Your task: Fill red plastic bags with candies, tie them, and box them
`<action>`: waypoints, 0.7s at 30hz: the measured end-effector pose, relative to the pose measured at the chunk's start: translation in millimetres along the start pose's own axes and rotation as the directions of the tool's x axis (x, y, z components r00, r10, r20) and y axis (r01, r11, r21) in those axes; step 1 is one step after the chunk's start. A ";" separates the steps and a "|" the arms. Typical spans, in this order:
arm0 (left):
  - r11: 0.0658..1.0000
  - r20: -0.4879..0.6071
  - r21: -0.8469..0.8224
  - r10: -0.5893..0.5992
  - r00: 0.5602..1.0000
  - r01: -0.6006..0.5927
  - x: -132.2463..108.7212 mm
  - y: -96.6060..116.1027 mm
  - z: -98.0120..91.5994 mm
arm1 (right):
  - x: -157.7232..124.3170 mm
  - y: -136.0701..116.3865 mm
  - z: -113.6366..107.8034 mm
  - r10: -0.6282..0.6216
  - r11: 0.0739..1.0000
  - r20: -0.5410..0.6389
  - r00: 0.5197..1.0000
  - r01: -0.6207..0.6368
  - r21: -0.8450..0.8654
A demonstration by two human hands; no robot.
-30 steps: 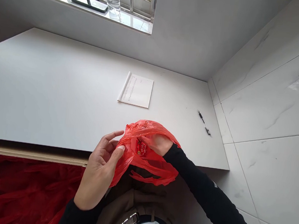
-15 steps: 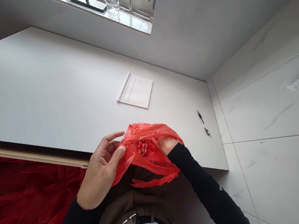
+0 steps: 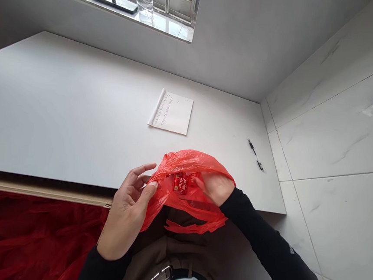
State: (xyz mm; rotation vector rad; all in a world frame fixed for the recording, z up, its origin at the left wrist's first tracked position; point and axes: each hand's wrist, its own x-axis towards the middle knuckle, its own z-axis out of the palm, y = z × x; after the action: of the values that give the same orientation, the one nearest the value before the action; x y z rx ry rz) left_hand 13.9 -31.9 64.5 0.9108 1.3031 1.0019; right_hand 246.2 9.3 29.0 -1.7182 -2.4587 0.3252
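Red plastic bag point(image 3: 193, 161): position?
– Lower centre of frame, mouth open; left hand point(image 3: 127, 215) pinches its left rim with thumb and partly hidden fingers, forefinger extended.
– Right hand point(image 3: 219, 188)?
– Inside, bag's right side; blurred, finger grip cannot be told.
– Contents?
– Red printed packet point(image 3: 180, 184); remainder obscured.
– Upper left?
– Clear bottle point(image 3: 143, 1), top cut off.

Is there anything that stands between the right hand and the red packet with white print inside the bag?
Nothing visible stands between them. The right hand is inside the open mouth of the red bag, beside the red packet. Whether they touch, I cannot tell.
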 end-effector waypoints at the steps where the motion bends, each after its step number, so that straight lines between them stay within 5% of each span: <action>1: 1.000 0.006 -0.005 -0.003 1.000 0.003 0.4 -0.7 0.7 | -1.5 0.5 2.7 0.020 1.000 0.026 0.999 -0.020 -0.015; 4: 0.999 0.007 0.038 0.030 1.000 -0.030 -2.6 -3.6 3.0 | -7.6 -2.2 -0.1 0.031 0.999 0.071 0.997 -0.028 -0.034; 7: 0.934 -0.014 0.332 0.148 0.989 -0.135 -15.7 -6.7 2.5 | -27.9 -12.9 -17.6 -0.011 1.000 0.128 0.992 0.011 -0.002; 11: 0.795 0.042 0.600 0.080 0.996 -0.089 -37.9 -11.4 -5.7 | -77.2 -13.9 -31.7 -0.332 0.943 0.226 0.916 0.321 0.087; 15: 0.859 0.035 0.511 0.020 0.999 -0.035 -52.7 -18.4 -18.5 | -111.6 8.0 -12.6 -0.521 0.844 0.203 0.829 0.536 -0.023; 18: 0.960 0.088 0.280 0.007 0.996 -0.031 -57.6 -21.9 -24.9 | -114.5 21.2 -1.4 -0.449 0.877 0.200 0.871 0.472 -0.090; 21: 0.999 0.180 -0.034 0.027 0.983 -0.021 -58.6 -18.4 -26.4 | -109.4 25.2 -10.4 -0.385 0.923 0.129 0.914 0.385 0.021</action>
State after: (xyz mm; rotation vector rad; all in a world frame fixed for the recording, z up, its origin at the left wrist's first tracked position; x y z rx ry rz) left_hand -11.4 -93.8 64.4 0.9717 1.1237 0.9332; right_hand 309.3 -83.9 35.2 -1.2016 -2.8161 0.3956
